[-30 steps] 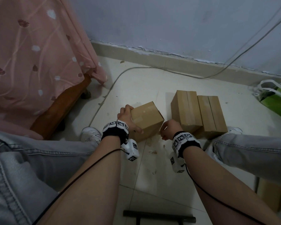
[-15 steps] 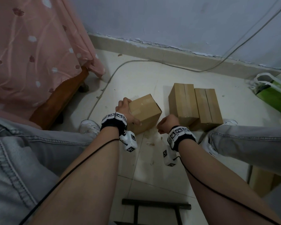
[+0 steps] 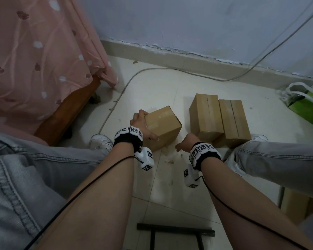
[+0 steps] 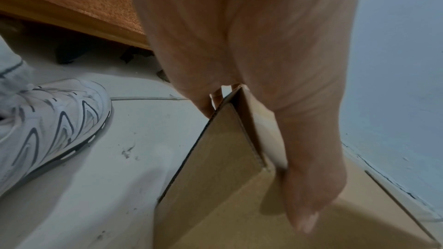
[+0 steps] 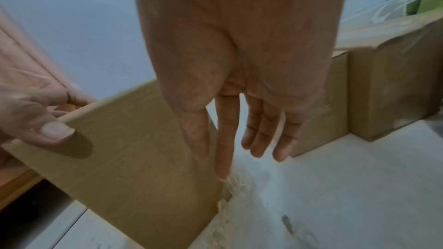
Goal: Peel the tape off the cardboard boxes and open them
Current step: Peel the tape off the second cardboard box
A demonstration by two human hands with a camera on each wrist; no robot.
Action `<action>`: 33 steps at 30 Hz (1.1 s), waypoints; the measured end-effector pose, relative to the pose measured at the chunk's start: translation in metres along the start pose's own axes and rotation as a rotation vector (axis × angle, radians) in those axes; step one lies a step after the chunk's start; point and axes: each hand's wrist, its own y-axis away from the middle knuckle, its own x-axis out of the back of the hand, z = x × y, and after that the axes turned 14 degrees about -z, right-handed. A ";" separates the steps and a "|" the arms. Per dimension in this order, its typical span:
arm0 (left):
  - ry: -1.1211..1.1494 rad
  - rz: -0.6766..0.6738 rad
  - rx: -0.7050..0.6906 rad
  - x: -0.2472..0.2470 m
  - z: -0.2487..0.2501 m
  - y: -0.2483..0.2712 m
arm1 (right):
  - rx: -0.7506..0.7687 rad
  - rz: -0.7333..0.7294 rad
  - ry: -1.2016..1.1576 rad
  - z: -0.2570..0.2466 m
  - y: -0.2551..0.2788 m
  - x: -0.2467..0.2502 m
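Tilted cardboard box [image 3: 162,127] on the floor [image 3: 152,91], up on one lower edge, just left of the two other boxes. Left hand [image 3: 143,123] gripping its near-left top corner: fingers curled over the top edge, thumb [image 5: 51,130] pressed flat on the near face, also plain in the left wrist view [image 4: 311,186]. Right hand [image 3: 185,143] at the lower right corner of the tilted box, holding nothing that can be made out; fingers straight and pointing down in the right wrist view [image 5: 239,120], thumb and index fingertip together at the box's bottom corner, where crinkled clear tape [image 5: 231,186] shows at the edge. Whether the tape is pinched: cannot tell.

Right of the tilted box, two sealed boxes side by side and touching: the nearer one [image 3: 205,115] and, beyond it, a second one [image 3: 233,121], each with a seam running along its top.

Farther right of those, a green bag with white handles [image 3: 309,105] by the wall. Left of the tilted box, a white shoe [image 3: 99,142], a wooden bed frame [image 3: 65,114] and a pink flowered cover [image 3: 34,51]. Behind the tilted box, a cable [image 3: 170,69] curving along the floor to the wall. Nearer than the tilted box, a black metal frame [image 3: 175,231] on the floor.
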 end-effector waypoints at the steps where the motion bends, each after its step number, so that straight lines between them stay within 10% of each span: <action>1: 0.002 0.001 0.000 0.000 0.000 0.000 | -0.005 -0.008 0.005 0.001 0.000 0.000; 33: 0.025 0.009 -0.026 0.001 -0.002 -0.001 | 0.106 0.048 -0.089 0.013 -0.019 -0.010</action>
